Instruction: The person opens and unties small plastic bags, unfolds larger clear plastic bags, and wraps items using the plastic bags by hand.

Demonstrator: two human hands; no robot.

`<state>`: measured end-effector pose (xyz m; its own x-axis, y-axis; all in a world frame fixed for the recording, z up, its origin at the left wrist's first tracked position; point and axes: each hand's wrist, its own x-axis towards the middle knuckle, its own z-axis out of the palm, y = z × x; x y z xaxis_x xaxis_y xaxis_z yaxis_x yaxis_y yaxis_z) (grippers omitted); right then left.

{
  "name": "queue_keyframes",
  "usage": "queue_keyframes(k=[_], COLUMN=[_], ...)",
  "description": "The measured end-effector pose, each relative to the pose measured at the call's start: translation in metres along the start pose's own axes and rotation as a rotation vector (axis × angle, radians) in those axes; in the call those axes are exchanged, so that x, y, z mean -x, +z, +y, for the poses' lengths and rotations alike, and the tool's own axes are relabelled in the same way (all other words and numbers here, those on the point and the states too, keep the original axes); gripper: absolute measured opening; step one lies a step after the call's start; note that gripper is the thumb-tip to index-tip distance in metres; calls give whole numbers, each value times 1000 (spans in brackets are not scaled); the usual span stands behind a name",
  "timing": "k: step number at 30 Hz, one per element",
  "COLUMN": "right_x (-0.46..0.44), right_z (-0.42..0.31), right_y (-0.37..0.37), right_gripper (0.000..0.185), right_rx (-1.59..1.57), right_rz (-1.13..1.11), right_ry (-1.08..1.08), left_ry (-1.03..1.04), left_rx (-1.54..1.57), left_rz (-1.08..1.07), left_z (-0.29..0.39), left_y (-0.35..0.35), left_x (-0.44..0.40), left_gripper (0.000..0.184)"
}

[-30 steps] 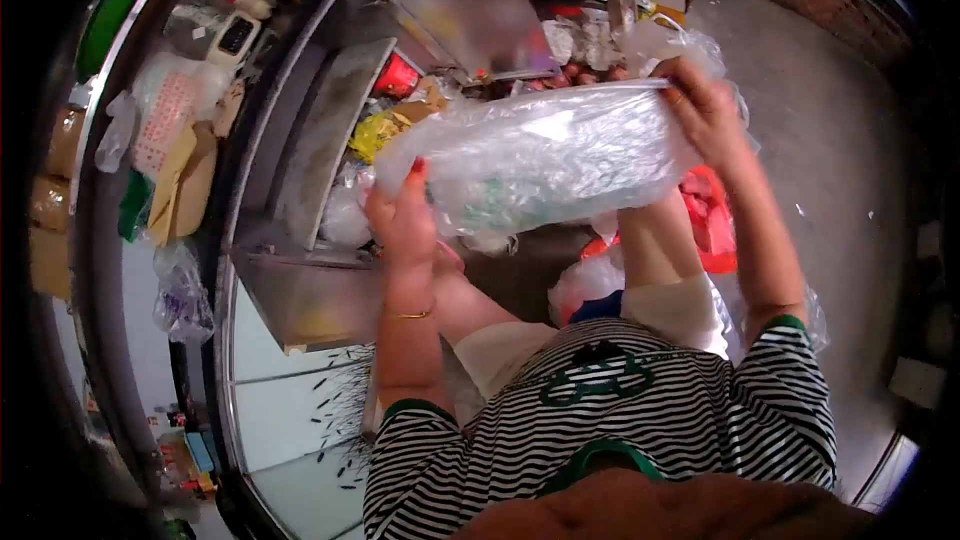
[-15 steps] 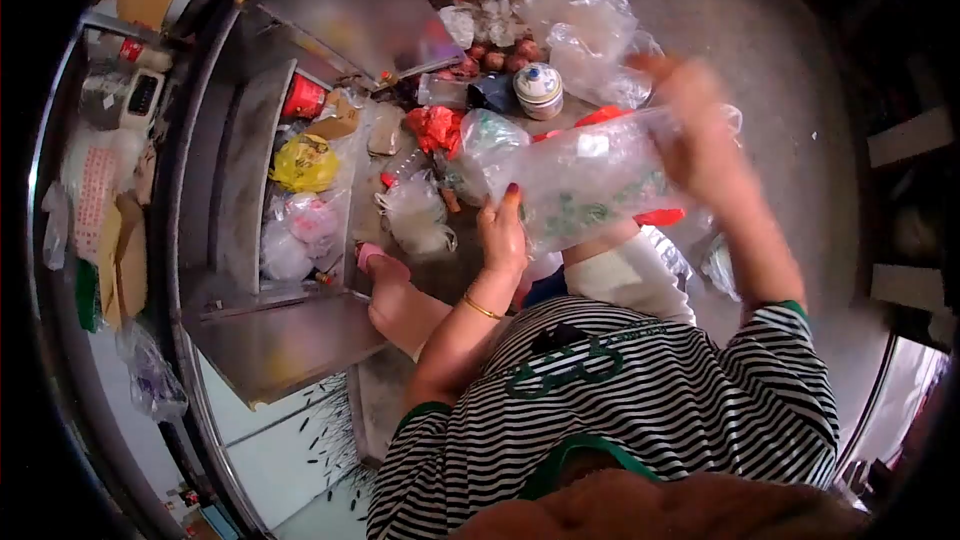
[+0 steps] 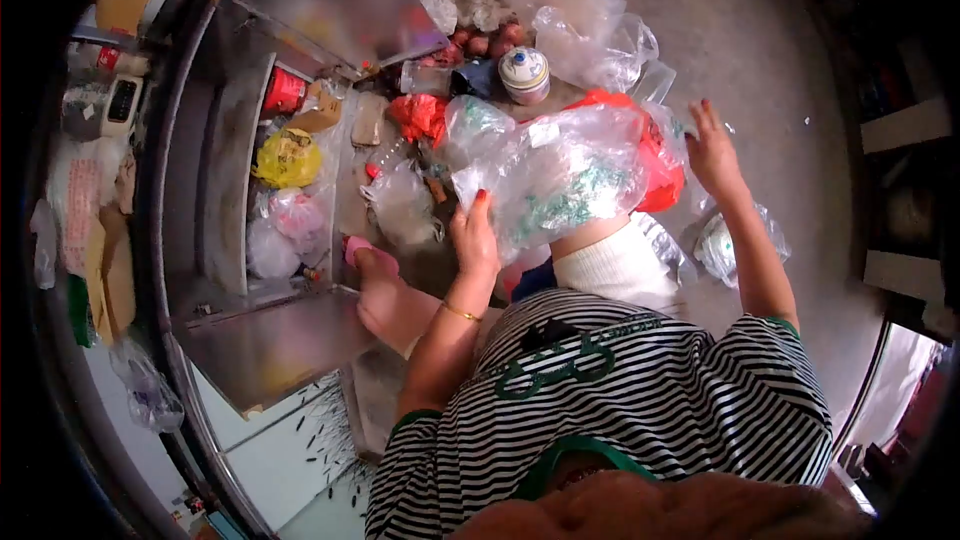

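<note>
A large clear plastic bag with green print (image 3: 585, 175) stretches across above my lap. My left hand (image 3: 475, 238) grips its near left edge, thumb on top. Beyond the bag's right end is my right hand (image 3: 713, 152), its fingers raised and apart, with nothing seen in it. Behind and beneath the clear bag shows a red plastic bag (image 3: 664, 178). Another clear bag (image 3: 474, 130) lies against the far left side of the held one. A white lidded jar (image 3: 525, 75) with coloured bands stands just past the bags.
At left, an open cabinet (image 3: 245, 170) holds a yellow bag (image 3: 288, 158), a red tub (image 3: 285, 90) and pale bags. Onions (image 3: 478, 44) and a heap of clear bags (image 3: 595, 35) lie on the floor ahead. A bagged white item (image 3: 718, 245) rests at right.
My right hand has stopped its blurred motion and opened beside the bag's right end. The clear bag has spread and dropped slightly, and more of the red bag shows.
</note>
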<state>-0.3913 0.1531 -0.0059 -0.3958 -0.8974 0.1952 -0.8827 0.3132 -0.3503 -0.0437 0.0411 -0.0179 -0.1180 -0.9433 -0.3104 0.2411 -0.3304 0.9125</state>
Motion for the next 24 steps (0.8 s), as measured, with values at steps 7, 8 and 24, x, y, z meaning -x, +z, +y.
queue_keyframes(k=[7, 8, 24], right_x=[28, 32, -27], right_z=[-163, -172, -174], right_y=[-62, -49, -18], right_gripper=[75, 75, 29], right_rx=[-290, -270, -515], right_rz=[-289, -266, -595], right_ry=[-670, -752, -515], left_ry=[-135, -149, -129], left_rx=[58, 88, 79], left_rz=[-61, -99, -354], left_z=[5, 5, 16], left_y=[44, 48, 26], left_x=[6, 8, -4], left_gripper=[26, 26, 17])
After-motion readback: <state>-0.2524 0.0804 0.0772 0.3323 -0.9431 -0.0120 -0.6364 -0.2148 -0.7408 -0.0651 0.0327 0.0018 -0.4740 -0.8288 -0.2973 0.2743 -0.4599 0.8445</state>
